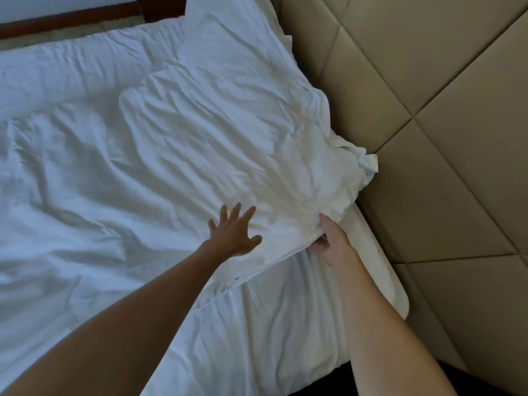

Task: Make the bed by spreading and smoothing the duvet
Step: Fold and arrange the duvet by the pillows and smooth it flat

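My right hand point(328, 241) pinches the duvet point(200, 138) edge nearest the headboard point(428, 138), my left hand point(233, 232) lies flat and open just beside it, wrinkles running away leftward.

White duvet point(120, 172), creased all over, spread across the bed up to the padded headboard point(428, 110); top edge folded over and rumpled, one corner bunched against that headboard.
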{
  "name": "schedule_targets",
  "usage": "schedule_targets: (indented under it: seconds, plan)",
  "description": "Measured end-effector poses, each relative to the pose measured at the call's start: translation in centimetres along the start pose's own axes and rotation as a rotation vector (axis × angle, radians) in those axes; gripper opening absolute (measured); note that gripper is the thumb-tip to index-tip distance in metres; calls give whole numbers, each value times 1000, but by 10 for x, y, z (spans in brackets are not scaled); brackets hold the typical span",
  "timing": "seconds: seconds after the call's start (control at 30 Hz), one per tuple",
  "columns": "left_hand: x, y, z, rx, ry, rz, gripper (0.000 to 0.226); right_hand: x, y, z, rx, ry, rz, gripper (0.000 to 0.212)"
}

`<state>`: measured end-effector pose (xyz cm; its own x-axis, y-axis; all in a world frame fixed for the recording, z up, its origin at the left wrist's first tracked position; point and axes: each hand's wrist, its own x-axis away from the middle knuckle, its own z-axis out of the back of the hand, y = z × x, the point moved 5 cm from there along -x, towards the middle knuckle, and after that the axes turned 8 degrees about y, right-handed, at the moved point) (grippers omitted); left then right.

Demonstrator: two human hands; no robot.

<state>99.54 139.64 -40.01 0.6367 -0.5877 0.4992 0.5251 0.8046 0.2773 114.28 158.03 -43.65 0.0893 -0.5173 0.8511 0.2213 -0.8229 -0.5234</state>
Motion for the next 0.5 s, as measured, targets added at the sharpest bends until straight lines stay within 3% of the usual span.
schedule_targets:
  seconds: [0.2, 0.33, 0.4, 0.5]
  plan:
    - [-44, -29, -35, -62, -71, 11, 86, -51, 1, -14, 21, -86, 111, 77]
    - [-66, -52, -66, -89, -140, -3, 89, -85, -14, -36, -135, 15, 220, 118]
    - [-72, -63, -75, -88, -155, -7, 89, -97, -16, -45, -132, 67, 215, 118]
    - [-70, -70, -82, -82, -168, -1, 87, -103, -9, -50, -119, 80, 198, 81]
